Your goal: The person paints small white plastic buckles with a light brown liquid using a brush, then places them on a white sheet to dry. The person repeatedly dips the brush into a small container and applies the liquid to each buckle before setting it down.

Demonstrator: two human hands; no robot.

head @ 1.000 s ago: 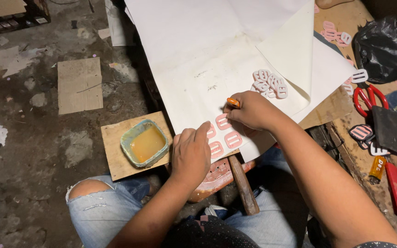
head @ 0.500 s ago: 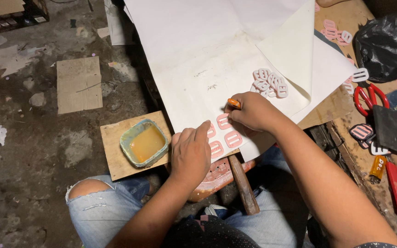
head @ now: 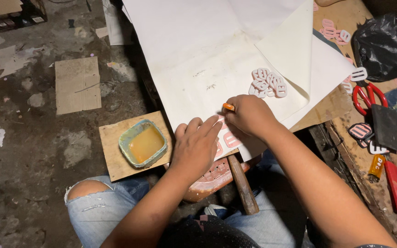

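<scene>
Far left: flat square of brown cardboard (head: 77, 84) lying on the stained concrete floor (head: 37, 138).

Next: shallow square teal dish of yellowish-orange liquid (head: 143, 143), probably glue, sitting on a small wooden board (head: 116, 158) just beside the left knee. Close to the left forearm; a careless elbow could tip it onto the jeans or the sheet.

Left hand (head: 195, 148): fingers together and flat, pressing down on the near edge of the large white sheet (head: 198, 59), grasping nothing. Fingertips touch the pink-and-white slotted buckle-shaped pieces (head: 230, 139) laid on that edge.

Right hand (head: 250, 115): fingers curled tight around a small orange-tipped tool (head: 228, 107), tip down at the sheet right by the left fingertips. Can't tell if it's a pen or a blade. Risk: the tip is very near those fingers, so a slip hits them. If the left hand eases off, the sheet can shift and the mark goes off.

Below the hands: wooden handle (head: 242, 183) poking out between the knees.

Right: loose pile of the same pink pieces (head: 267, 82) on the sheet, well apart from the hands. Further right on the wooden bench (head: 331, 105): red-handled scissors (head: 368, 96), black plastic bag (head: 387, 43).
</scene>
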